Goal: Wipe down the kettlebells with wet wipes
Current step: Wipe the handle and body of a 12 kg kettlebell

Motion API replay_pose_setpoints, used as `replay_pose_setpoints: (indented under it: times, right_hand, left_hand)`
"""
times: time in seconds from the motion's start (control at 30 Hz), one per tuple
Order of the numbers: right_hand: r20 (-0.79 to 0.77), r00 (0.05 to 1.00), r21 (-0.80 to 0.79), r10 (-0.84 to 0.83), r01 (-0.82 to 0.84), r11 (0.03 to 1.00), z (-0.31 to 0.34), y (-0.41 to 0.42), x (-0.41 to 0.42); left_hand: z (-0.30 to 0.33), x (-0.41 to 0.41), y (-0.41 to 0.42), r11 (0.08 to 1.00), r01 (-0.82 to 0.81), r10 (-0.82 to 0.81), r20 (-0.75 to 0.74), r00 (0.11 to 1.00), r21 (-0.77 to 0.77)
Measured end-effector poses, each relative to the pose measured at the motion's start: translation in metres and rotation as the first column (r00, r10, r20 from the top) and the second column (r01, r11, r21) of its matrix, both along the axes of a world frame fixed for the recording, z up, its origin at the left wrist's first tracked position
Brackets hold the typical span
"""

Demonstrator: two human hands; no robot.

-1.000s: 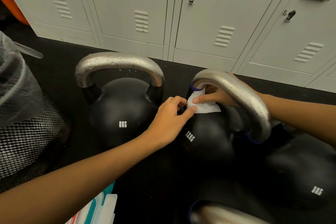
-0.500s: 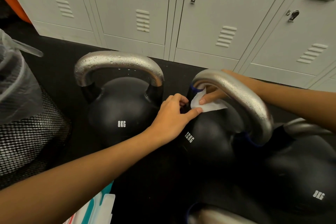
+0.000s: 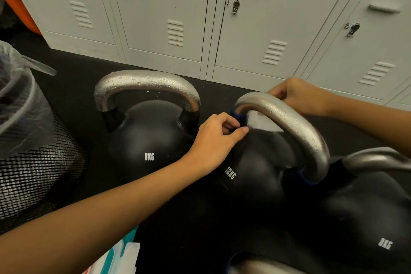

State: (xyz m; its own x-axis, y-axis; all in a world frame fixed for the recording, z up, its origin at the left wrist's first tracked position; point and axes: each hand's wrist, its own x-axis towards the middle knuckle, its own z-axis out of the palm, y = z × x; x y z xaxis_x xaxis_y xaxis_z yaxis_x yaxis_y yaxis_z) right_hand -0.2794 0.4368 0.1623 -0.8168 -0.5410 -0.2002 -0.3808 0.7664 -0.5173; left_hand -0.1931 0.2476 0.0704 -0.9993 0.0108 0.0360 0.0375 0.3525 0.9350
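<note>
A black 12 kg kettlebell (image 3: 251, 176) with a wet silver handle (image 3: 295, 127) stands in the middle of the black floor. A white wet wipe (image 3: 261, 121) lies on top of its body, under the handle arch. My left hand (image 3: 216, 140) is at the blue foot of the handle, its thumb and curled fingers pinching the wipe's left corner. My right hand (image 3: 300, 95) is behind the handle, with its fingers curled on the top of the arch. An 8 kg kettlebell (image 3: 146, 140) with droplets on its handle stands just to the left.
A black mesh bin (image 3: 33, 173) with a clear liner stands at the left. A teal and white wipes pack (image 3: 117, 256) lies at the bottom edge. Another 8 kg kettlebell (image 3: 367, 218) crowds the right, and a further handle (image 3: 255, 267) shows at the bottom. Grey lockers (image 3: 222, 29) line the back.
My right hand has come out from under the handle arch, let go of the wipe and moved up onto the handle's top. My left hand has stayed at the wipe's corner.
</note>
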Motion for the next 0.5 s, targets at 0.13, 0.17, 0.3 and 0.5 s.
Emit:
replay_pose_setpoints:
  times: [0.13, 0.17, 0.3, 0.5]
  right_hand:
    - [-0.067, 0.988, -0.179, -0.141, 0.127, 0.976, 0.028, 0.0, -0.003]
    - [-0.073, 0.984, -0.217, -0.162, 0.143, 0.966, 0.033, -0.006, -0.002]
    - [-0.086, 0.985, -0.277, -0.148, 0.119, 0.953, 0.048, -0.035, 0.011]
    - [0.09, 0.98, -0.427, -0.179, 0.201, 0.882, 0.065, -0.053, 0.028]
  left_hand:
    - [0.022, -0.007, -0.002, 0.993, -0.065, 0.078, -0.128, 0.989, 0.099]
    - [0.031, -0.009, -0.003, 0.986, -0.086, 0.108, -0.16, 0.981, 0.142]
    - [0.067, -0.016, -0.008, 0.974, -0.075, 0.122, -0.217, 0.969, 0.213]
    - [0.09, -0.017, -0.023, 0.999, 0.029, -0.016, -0.252, 0.968, 0.045]
